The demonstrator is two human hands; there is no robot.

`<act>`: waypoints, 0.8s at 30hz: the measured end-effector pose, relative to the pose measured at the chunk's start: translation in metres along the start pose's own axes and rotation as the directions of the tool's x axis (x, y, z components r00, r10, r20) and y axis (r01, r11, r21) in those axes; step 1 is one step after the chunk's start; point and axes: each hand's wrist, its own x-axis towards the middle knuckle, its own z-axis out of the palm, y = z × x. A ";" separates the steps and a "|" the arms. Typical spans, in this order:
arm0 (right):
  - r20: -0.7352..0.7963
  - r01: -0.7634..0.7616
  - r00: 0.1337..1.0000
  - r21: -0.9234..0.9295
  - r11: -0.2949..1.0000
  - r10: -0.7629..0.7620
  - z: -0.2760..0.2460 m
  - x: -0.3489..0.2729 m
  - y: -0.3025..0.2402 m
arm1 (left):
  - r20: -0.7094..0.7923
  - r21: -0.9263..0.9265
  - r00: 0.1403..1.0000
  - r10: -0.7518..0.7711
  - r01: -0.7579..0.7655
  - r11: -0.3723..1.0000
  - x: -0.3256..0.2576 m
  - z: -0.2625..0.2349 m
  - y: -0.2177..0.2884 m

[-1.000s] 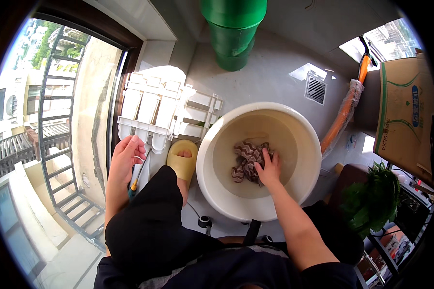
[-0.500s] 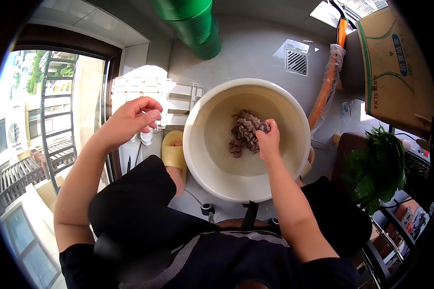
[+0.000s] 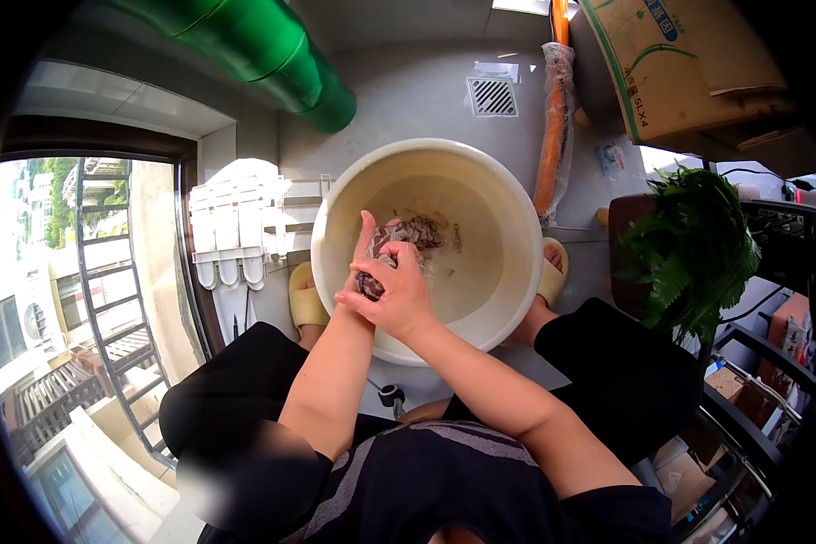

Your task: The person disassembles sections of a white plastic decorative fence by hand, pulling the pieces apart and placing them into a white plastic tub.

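A wet brown-and-white patterned cloth (image 3: 419, 232) is bunched over the left half of a cream round basin (image 3: 524, 245), which holds shallow cloudy water. My left hand (image 3: 364, 243) bears the cloth across its palm; the thumb sticks out and most of its fingers are hidden beneath the fabric. From above, my right hand (image 3: 403, 292) curls round the near end of the cloth, close against my left wrist. The cloth's far end hangs at the water, where ripples and bits show.
A green ribbed bin-like cylinder (image 3: 281, 63) stands far left. White plastic racks (image 3: 231, 227) are left of the basin, by a window. A floor drain (image 3: 492, 97), a wrapped orange pole (image 3: 553, 136), a cardboard box (image 3: 689, 72) and a leafy plant (image 3: 698, 254) lie beyond and right.
My left hand has come from the air beside the basin into it, under the cloth. My right hand has brought the cloth leftward and nearer. The view has shifted too.
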 end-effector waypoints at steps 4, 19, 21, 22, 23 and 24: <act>0.016 0.016 1.000 -0.276 0.961 -0.012 0.012 -0.007 0.021 | -0.027 -0.037 0.999 -0.031 0.030 0.999 0.020 -0.024 -0.006; -0.109 -0.812 0.582 -0.138 0.567 0.806 -0.024 0.049 0.165 | -0.447 0.058 0.892 0.063 -0.042 0.997 0.050 -0.024 -0.041; 0.107 -0.851 0.412 0.400 0.340 0.905 -0.045 0.051 0.179 | -0.373 -0.107 0.928 0.000 -0.043 0.993 0.044 -0.027 -0.028; 0.231 -0.842 0.417 0.463 0.277 0.879 -0.053 0.058 0.177 | -0.373 -0.070 0.927 0.018 -0.047 0.996 0.046 -0.040 -0.020; 0.241 -0.846 0.419 0.455 0.279 0.875 -0.049 0.060 0.174 | -0.377 -0.076 0.926 0.027 -0.060 0.995 0.045 -0.051 -0.021; 0.196 -0.834 0.474 0.414 0.366 0.859 -0.047 0.063 0.167 | -0.513 0.018 0.856 0.065 -0.065 0.998 0.044 -0.050 -0.020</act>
